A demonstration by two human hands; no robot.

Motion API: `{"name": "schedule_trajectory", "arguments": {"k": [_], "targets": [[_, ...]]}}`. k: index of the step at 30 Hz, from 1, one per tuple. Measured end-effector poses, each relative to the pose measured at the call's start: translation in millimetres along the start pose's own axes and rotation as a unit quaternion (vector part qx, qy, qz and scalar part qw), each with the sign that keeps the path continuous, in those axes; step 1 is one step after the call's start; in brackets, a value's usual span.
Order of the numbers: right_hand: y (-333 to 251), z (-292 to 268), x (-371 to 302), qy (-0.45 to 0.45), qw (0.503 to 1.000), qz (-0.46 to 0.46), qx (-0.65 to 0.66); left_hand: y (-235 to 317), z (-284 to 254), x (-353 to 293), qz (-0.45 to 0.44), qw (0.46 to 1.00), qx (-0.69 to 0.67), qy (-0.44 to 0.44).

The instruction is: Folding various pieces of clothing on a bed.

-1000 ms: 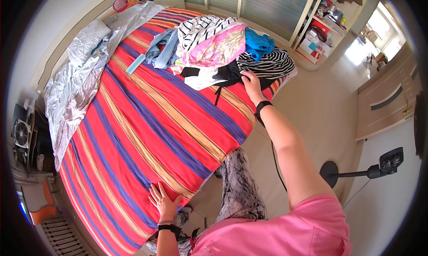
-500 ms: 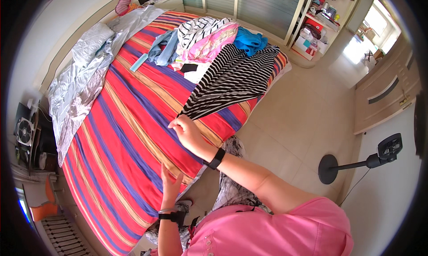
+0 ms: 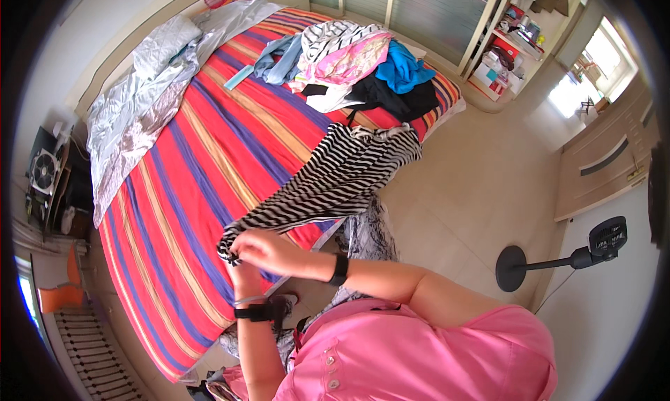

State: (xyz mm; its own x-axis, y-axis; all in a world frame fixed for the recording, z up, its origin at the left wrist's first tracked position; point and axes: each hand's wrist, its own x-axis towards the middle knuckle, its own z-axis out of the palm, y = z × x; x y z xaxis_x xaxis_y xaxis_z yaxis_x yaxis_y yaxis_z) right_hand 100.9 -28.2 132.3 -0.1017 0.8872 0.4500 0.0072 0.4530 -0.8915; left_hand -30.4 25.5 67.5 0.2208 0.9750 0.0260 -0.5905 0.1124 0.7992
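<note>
A black-and-white striped garment [image 3: 335, 174] stretches over the bed's near right part, its narrow end bunched at my two hands. My right hand [image 3: 276, 253] is closed, its curled fingers gripping that bunched end. Just below, my left hand [image 3: 246, 281] reaches up against the same end. Its fingers are hidden by the cloth and my right hand, so their hold does not show. The garment's wider far end lies near the bed's right edge, apart from a heap with a black cloth [image 3: 398, 99], a blue cloth [image 3: 405, 67] and a white-and-pink cloth [image 3: 342, 55].
A red, purple and tan striped cover [image 3: 202, 191] spreads over the bed. Silvery bedding [image 3: 143, 118] lies along its left side. Pale blue denim [image 3: 279, 57] is in the heap. On the right stands a black fan [image 3: 513, 267], near a wooden door [image 3: 604, 153].
The striped garment has been drawn off the heap toward me, uncovering the black cloth. My right hand has moved left and nearer, meeting my left hand at the garment's end.
</note>
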Motion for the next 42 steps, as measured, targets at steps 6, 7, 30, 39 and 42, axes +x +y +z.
{"name": "schedule_trajectory", "arguments": {"k": [6, 7, 30, 39, 42], "targets": [[54, -95, -26, 0.113, 0.95, 0.009, -0.291, 72, -109, -43, 0.061, 0.979, 0.08, 0.179], [76, -111, -32, 0.141, 0.921, -0.008, -0.363, 73, -124, -48, 0.045, 0.973, 0.082, 0.209], [68, -152, 171, 0.044, 0.986, 0.156, -0.04, 101, -190, -74, 0.066, 0.893, -0.07, 0.44], [126, -115, 21, 0.344, 0.89, 0.29, 0.07, 68, -216, -131, 0.026, 0.842, 0.059, 0.535], [166, -115, -56, 0.452, 0.836, 0.309, -0.038, 64, -210, -112, 0.185, 0.776, 0.245, 0.55]]}}
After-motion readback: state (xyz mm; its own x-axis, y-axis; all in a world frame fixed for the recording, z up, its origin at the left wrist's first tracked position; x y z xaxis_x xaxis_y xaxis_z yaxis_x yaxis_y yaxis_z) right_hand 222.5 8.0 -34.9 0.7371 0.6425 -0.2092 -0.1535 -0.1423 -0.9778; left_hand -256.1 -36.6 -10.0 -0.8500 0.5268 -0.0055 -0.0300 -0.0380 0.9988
